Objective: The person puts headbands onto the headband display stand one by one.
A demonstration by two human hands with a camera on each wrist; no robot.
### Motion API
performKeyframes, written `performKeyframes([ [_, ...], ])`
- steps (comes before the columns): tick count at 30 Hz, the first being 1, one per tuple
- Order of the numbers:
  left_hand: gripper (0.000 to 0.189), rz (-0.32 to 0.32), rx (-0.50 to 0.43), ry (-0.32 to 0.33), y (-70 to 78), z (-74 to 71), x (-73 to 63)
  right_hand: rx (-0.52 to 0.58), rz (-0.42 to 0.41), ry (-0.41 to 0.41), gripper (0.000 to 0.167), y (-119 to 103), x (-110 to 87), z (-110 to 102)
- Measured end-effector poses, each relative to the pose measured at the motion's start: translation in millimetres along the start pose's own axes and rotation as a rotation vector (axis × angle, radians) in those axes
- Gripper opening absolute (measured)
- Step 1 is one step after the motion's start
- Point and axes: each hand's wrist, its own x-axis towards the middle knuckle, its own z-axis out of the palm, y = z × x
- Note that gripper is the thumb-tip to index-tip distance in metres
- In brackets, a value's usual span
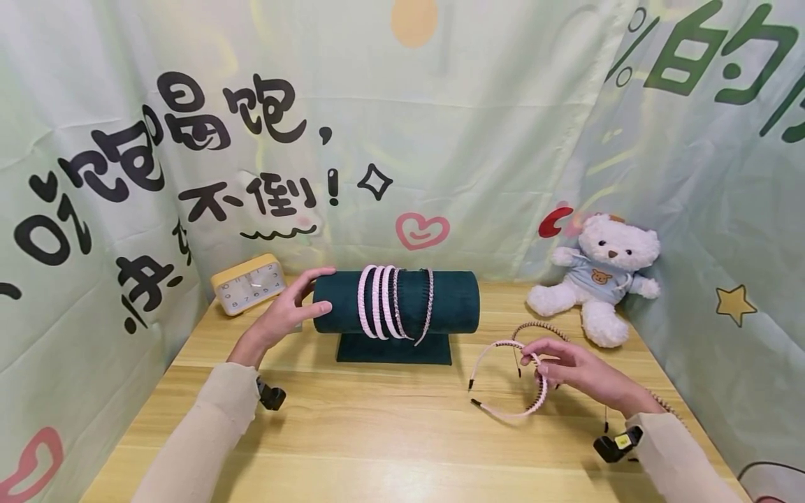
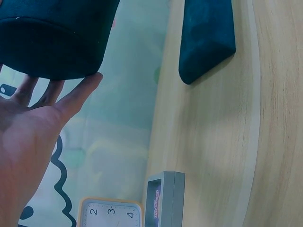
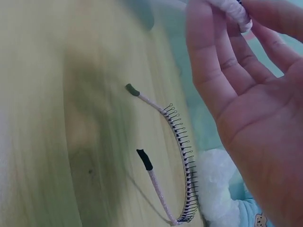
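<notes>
A dark green roll-shaped headband stand (image 1: pixel 462 300) stands on the table, with several pink headbands (image 1: pixel 363 304) and thin grey braided ones (image 1: pixel 430 300) round its roll. My left hand (image 1: pixel 286 311) grips the left end of the roll, thumb in front and fingers over the top; its fingers also show against that end (image 2: pixel 52 42) in the left wrist view. My right hand (image 1: pixel 581 370) pinches a pink headband (image 1: pixel 503 416) by its side, right of the stand, its dark tips pointing left. In the right wrist view only a bit of that headband (image 3: pixel 236 14) shows between the fingers.
Behind the right hand, a toothed tan headband (image 1: pixel 537 324) stands near a white teddy bear (image 1: pixel 619 244). Another tan headband (image 1: pixel 663 402) is partly hidden by the right forearm. A yellow clock (image 1: pixel 251 285) sits back left, beside a small grey box (image 2: pixel 175 198). Printed cloth surrounds the table.
</notes>
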Motion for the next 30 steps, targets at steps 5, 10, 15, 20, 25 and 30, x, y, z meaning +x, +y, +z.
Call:
performKeyframes([
  [5, 0.066, 0.001, 0.002, 0.002, 0.0, -0.2, -0.2, 0.006, 0.007, 0.039, 0.033, -1.5, 1.0, 1.5],
  [10, 0.066, 0.003, 0.004, 0.0, -0.6, -0.3, 0.3, 0.02, 0.008, 0.131, 0.03, -4.2, 5.3, 4.6],
  [15, 0.066, 0.003, -0.002, -0.003, -0.4, -0.2, 0.6, 0.089, -0.059, 0.186, 0.031, -11.2, 12.0, 7.2],
  [20, 0.066, 0.002, -0.002, -0.006, -0.3, -0.1, 1.0, 0.093, -0.078, 0.218, 0.03, -22.7, 21.4, 9.5],
  [25, 0.066, 0.003, -0.003, -0.006, -0.3, 0.0, 1.1, 0.117, -0.078, 0.196, 0.037, -36.3, 29.0, 10.3],
  [30, 0.066, 0.004, 0.001, -0.005, -0.5, -0.1, 1.3, 0.069, -0.078, 0.199, 0.047, -48.3, 35.6, 11.5],
])
